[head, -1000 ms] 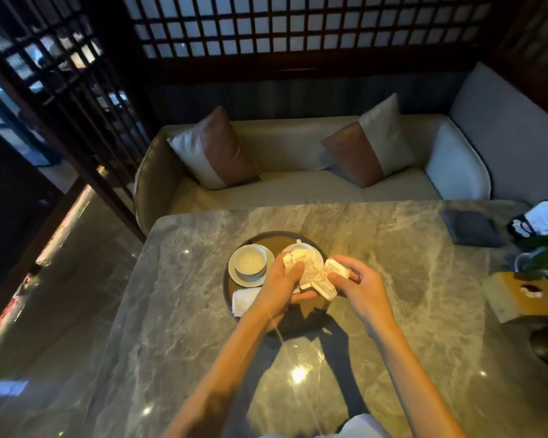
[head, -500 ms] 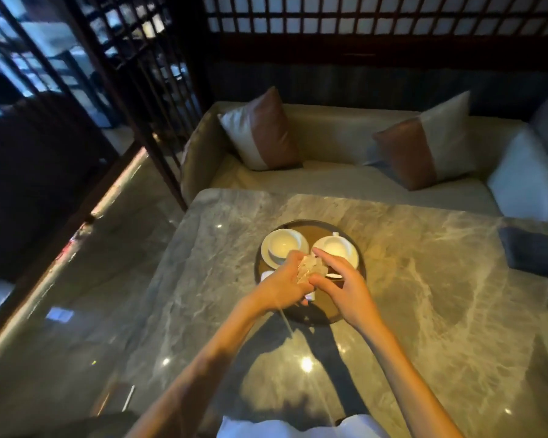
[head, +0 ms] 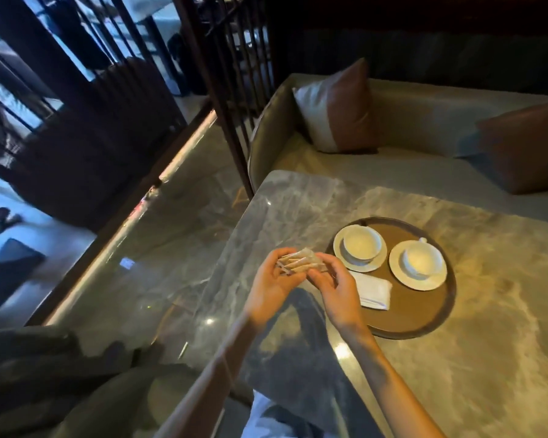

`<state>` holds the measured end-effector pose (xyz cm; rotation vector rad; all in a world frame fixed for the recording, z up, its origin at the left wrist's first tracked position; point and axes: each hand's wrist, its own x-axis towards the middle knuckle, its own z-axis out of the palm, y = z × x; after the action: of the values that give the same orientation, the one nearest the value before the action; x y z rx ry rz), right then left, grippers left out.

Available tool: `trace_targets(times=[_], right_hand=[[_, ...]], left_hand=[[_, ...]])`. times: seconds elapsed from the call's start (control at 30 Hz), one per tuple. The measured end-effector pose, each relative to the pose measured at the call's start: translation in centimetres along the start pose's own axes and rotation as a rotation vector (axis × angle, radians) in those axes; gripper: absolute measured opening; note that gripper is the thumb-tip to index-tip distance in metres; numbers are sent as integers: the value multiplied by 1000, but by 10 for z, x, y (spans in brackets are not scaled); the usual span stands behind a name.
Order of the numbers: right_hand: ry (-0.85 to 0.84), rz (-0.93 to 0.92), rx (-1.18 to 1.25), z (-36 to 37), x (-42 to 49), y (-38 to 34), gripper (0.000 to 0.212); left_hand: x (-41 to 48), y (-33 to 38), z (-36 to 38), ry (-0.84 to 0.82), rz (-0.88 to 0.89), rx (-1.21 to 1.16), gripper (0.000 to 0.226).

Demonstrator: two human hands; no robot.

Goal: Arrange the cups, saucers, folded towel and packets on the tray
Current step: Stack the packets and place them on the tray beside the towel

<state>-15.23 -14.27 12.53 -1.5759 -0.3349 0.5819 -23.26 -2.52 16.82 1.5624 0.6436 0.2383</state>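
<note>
A round brown tray (head: 424, 314) lies on the marble table. Two white cups stand on white saucers at its far side: the left cup (head: 361, 244) and the right cup (head: 422, 259). A folded white towel (head: 374, 290) lies on the tray in front of them. Both hands hold a fanned stack of pale packets (head: 301, 262) above the table, just left of the tray. My left hand (head: 274, 281) cups the stack from below. My right hand (head: 331, 286) pinches its right end and partly covers the towel's left edge.
The grey marble table (head: 456, 390) has its left edge near my hands, with glossy floor (head: 146, 279) beyond. A sofa with two brown-and-white cushions (head: 339, 109) stands behind the table. A dark wooden lattice screen (head: 231, 90) rises at the sofa's left end.
The view has swung left, so the tray now sits at the right. My hands have lifted the packets off the tray and gathered them into a stack left of it.
</note>
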Motion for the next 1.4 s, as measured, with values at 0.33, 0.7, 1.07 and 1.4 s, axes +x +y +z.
trace_targets(times=[0.33,0.7,1.07,1.4], right_hand=[[216,127,-165,80,98,86,33],[412,-24,-467,111,194,240,56],[376,-158,-872,114,196,263,57],[370,-179,-880,115,192,262,65]], left_hand=[[129,-107,-40,-85,229,135,44],[264,-256,-50,-250,354,754,37],[260,-270,-50,-200,448,774,61],[259,-268,-48,-174,428,764,55]])
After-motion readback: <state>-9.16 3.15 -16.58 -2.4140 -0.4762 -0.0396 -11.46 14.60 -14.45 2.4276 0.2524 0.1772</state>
